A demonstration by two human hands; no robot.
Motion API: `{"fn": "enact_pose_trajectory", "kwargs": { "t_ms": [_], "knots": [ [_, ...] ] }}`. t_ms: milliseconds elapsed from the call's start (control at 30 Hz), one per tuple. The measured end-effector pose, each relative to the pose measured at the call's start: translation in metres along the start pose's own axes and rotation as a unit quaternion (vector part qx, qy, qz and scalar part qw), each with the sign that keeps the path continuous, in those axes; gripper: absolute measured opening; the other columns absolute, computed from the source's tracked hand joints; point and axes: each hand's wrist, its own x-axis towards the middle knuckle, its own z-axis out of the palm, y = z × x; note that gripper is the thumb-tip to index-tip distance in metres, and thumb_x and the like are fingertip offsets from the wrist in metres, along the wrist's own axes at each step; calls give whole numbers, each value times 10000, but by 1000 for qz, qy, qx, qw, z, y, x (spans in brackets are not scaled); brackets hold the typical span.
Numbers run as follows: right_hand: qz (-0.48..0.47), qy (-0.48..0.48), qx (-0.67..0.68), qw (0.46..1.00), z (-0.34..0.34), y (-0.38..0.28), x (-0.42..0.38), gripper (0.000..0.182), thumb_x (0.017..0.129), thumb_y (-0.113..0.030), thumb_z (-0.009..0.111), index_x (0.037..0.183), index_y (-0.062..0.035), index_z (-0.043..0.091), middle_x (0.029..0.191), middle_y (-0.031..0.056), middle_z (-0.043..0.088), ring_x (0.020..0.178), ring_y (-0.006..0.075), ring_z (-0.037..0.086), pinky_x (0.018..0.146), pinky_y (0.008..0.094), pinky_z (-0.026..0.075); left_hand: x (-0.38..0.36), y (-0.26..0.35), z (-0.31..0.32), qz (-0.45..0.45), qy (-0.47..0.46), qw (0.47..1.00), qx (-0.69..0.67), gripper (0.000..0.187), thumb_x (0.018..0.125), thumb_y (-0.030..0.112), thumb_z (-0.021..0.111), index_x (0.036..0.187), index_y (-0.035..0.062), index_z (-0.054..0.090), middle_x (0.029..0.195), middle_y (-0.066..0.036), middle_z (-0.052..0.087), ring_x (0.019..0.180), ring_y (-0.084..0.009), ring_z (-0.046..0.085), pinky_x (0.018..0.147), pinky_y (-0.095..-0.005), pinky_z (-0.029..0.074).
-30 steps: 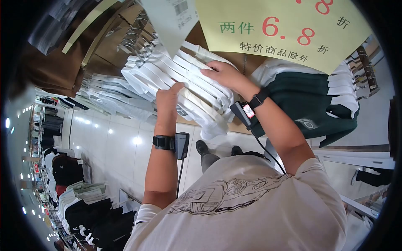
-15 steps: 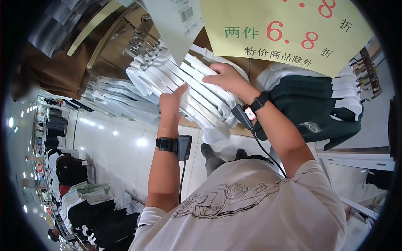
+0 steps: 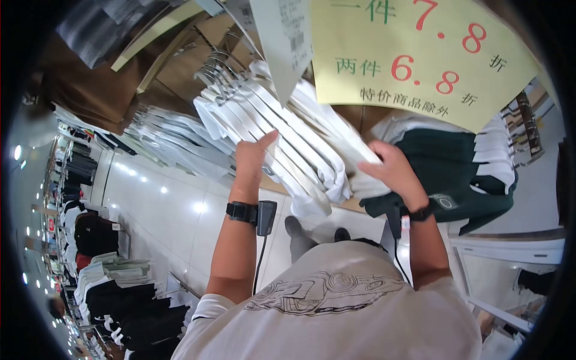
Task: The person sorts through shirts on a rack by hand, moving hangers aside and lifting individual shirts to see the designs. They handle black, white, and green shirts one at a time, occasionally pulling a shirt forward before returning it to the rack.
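Several white shirts (image 3: pixel 282 141) hang close together on clear hangers from a metal rail. My left hand (image 3: pixel 252 159) is at their left edge, its thumb laid across the fabric and the other fingers curled, partly out of sight. Farther right, my right hand (image 3: pixel 393 171) pinches the sleeve side of one white shirt (image 3: pixel 336 123), which is pulled apart from the bunch so that a gap shows between them. The hanger hooks (image 3: pixel 222 72) crowd together at the top. A white tag (image 3: pixel 288 48) hangs in front of part of the shirts.
A yellow discount sign (image 3: pixel 414 66) hangs over the upper right. Dark green shirts (image 3: pixel 435 165) and white ones hang at the right. Pale shirts (image 3: pixel 180 144) hang left, below brown garments (image 3: pixel 90 90). Behind is a shiny tiled floor (image 3: pixel 174 210) with more clothes racks.
My right hand has moved right and down, drawing one white shirt away from the others. My left hand stays on the bunch. More of the yellow sign shows as the view shifts.
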Motion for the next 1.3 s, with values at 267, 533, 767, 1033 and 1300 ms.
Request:
{"fn": "enact_pose_trajectory", "kwargs": {
  "t_ms": [267,533,767,1033,1300],
  "knots": [
    [51,-7,-42,998,-57,-5,-102,270,731,-132,833,866,3,641,805,87,588,723,210,565,683,329,475,-1,-4,-12,17,-27,999,12,449,830,138,804,1210,-61,669,1137,-129,722,965,-219,688,857,-348,538],
    [86,-3,-164,983,-149,-49,-204,275,602,-88,826,770,12,631,736,122,597,696,300,585,653,380,451,-15,20,-27,-61,-86,994,25,512,816,105,795,1288,-26,644,1191,-118,718,1064,-243,691,977,-340,519],
    [97,-42,-250,963,-199,-102,-238,342,499,-116,842,783,24,711,658,136,599,634,303,564,603,398,415,-11,16,-31,-58,-87,994,29,499,825,111,791,1277,-44,648,1201,-127,716,1076,-241,689,982,-334,512],
    [46,-116,-222,967,-210,-106,-210,358,552,-194,873,805,9,720,693,130,624,640,305,568,598,396,408,-7,13,-27,-40,-76,996,21,499,826,122,781,1266,-71,645,1182,-147,720,1039,-250,703,960,-334,518],
    [3,-95,-165,982,-176,-103,-174,354,674,-236,850,871,15,696,708,118,592,660,296,552,616,382,397,-9,13,-23,-37,-54,998,25,461,816,121,789,1215,-78,670,1134,-144,734,1007,-240,708,945,-334,521]
  ]
}}
